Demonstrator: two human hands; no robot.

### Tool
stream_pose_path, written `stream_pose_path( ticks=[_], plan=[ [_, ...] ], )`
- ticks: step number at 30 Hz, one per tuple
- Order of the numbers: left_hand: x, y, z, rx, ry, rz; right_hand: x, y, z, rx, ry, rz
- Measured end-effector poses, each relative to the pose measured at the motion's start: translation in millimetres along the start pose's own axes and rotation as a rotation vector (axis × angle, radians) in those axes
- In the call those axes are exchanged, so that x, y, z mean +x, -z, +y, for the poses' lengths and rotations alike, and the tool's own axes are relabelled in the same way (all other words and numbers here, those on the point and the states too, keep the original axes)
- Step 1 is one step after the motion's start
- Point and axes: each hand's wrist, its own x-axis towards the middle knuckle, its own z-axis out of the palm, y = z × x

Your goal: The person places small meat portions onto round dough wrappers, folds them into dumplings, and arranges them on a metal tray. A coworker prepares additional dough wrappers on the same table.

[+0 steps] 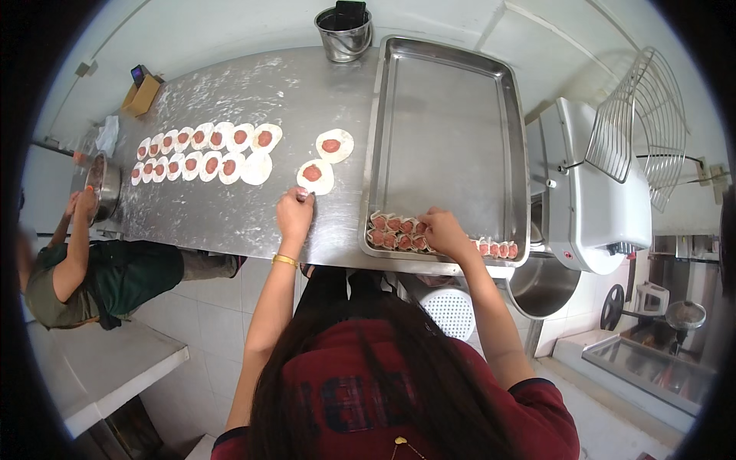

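Observation:
My left hand (294,218) is at the table's near edge, fingers pinched together at the near rim of a round dough wrapper (327,184) with pink meat filling; anything between the fingertips is too small to make out. A second filled wrapper (333,145) lies just beyond, touching it. My right hand (446,230) reaches into the near end of a large metal tray (373,153), its fingers closed on an open-topped dumpling whose body they mostly hide. Rows of similar dumplings (392,231) with meat showing line the tray's near edge on both sides of that hand.
Two rows of filled wrappers (201,136) lie on the floury steel table (230,88); one wrapper (256,169) shows no filling. At left, another person (115,280) works by a metal bowl (110,188). A bucket (343,42) stands behind, a white machine (594,184) at right.

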Motion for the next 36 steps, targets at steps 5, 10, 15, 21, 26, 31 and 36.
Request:
stream_pose_path(
  ticks=[5, 10, 15, 21, 26, 31, 36],
  plan=[
    [-2.2, 3.4, -3.0, -0.074, -0.054, -0.019, 0.6, 2.6, -1.9, -0.11, 0.016, -0.021],
    [-9.9, 18.6, -17.8, -0.16, -0.114, -0.044, 12.7, 11.5, -47.3, 0.013, -0.034, 0.329],
    [-18.0, 39.5, -39.6, -0.22, -0.097, -0.053, 68.9, -31.7, -106.2, 0.188, 0.128, 0.298],
    [15.1, 46.3, -50.8, -0.297, -0.182, -0.091, 82.8, -107.9, -168.0, -0.08, -0.101, 0.182],
    [40.6, 41.2, -42.8, -0.124, -0.377, -0.225, 91.9, -139.8, -175.3, -0.087, -0.164, 0.315],
    [53.0, 43.2, -48.1, -0.099, -0.407, -0.36, 97.2, -144.1, -152.2, 0.234, -0.271, 0.373],
    [44.7, 40.3, -58.6, -0.424, -0.283, -0.555, 103.7, -152.2, -145.3, 0.951, -0.495, 0.471]
  ],
)
